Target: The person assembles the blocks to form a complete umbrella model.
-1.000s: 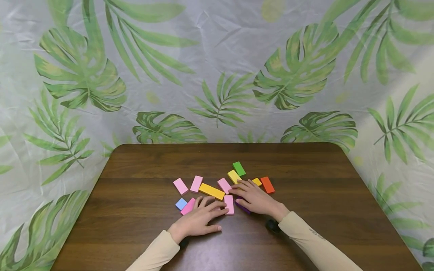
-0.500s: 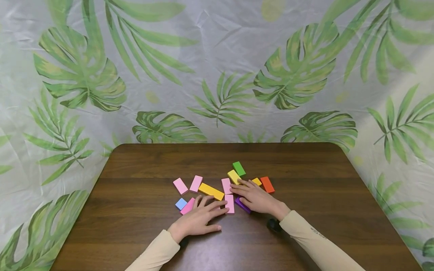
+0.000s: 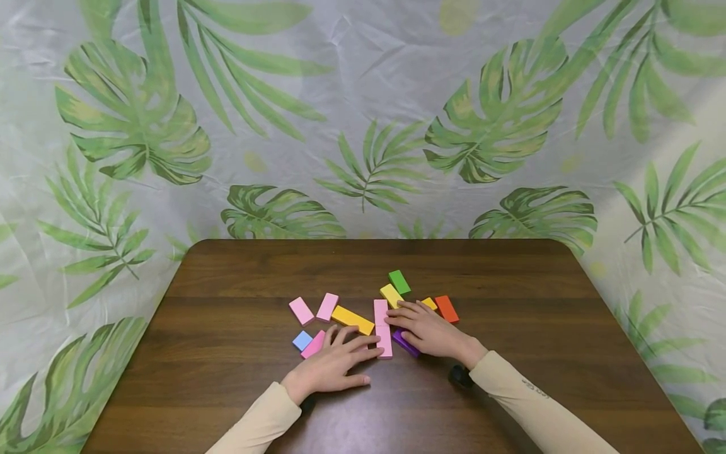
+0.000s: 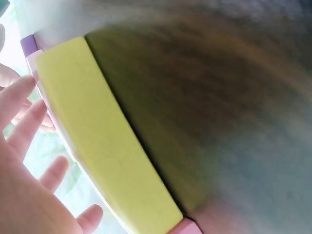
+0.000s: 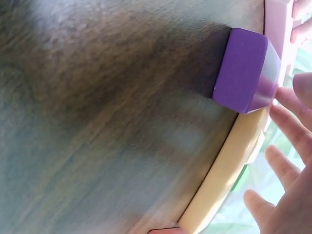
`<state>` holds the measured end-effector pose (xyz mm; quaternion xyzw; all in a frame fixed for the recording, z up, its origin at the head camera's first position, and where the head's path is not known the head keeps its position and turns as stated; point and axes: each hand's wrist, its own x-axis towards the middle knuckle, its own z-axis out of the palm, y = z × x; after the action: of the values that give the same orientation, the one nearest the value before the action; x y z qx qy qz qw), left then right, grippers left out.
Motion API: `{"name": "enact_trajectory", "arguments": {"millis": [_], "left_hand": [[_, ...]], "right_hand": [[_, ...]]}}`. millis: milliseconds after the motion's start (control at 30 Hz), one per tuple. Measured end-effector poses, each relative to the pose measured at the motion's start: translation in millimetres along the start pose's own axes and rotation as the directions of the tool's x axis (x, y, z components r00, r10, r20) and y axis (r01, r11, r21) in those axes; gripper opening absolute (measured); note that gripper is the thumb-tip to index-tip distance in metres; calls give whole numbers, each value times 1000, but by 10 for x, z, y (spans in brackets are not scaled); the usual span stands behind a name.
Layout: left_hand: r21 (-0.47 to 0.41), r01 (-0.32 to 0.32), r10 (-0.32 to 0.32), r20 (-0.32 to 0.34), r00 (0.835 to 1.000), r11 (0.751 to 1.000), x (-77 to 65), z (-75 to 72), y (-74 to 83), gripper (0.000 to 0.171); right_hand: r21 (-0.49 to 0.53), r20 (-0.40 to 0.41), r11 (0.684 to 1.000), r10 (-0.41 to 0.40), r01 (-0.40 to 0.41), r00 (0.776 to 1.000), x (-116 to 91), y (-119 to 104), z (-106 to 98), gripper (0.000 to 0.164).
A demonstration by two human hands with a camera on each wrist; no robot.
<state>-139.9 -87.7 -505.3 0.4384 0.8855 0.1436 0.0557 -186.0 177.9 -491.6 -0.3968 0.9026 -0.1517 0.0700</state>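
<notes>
Two pink blocks lie end to end in the middle of the table: the far pink block (image 3: pixel 380 311) and the near pink block (image 3: pixel 384 343). My left hand (image 3: pixel 331 367), palm down with fingers spread, reaches the near pink block with its fingertips. On the other side, my right hand (image 3: pixel 429 330) has its fingertips at the right edge of the far pink block. Beside the right thumb is a purple block (image 3: pixel 405 343), which stands large in the right wrist view. A yellow block (image 4: pixel 107 136) fills the left wrist view's foreground. The left palm hides part of the table.
Left of the pink pair are an orange-yellow block (image 3: pixel 351 320), a deeper pink block (image 3: pixel 314 344) and a light blue block (image 3: pixel 302 341). Yellow (image 3: pixel 391 295), green (image 3: pixel 399 281) and red (image 3: pixel 446 309) blocks lie beyond the right hand. The wooden table (image 3: pixel 255 268) meets a leaf-patterned curtain (image 3: pixel 368 94).
The far pink block has turned from slanted to straight and now lines up with the near one. The right fingertips have shifted slightly; the left hand has barely moved.
</notes>
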Motion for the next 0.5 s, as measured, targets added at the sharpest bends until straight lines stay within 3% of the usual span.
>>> {"name": "enact_trajectory", "arguments": {"millis": [500], "left_hand": [[65,159,-154,-84,985,985,295,-39,-34,57]], "right_hand": [[1,-72,1000,29,-29,997,76,190,-75,41]]}}
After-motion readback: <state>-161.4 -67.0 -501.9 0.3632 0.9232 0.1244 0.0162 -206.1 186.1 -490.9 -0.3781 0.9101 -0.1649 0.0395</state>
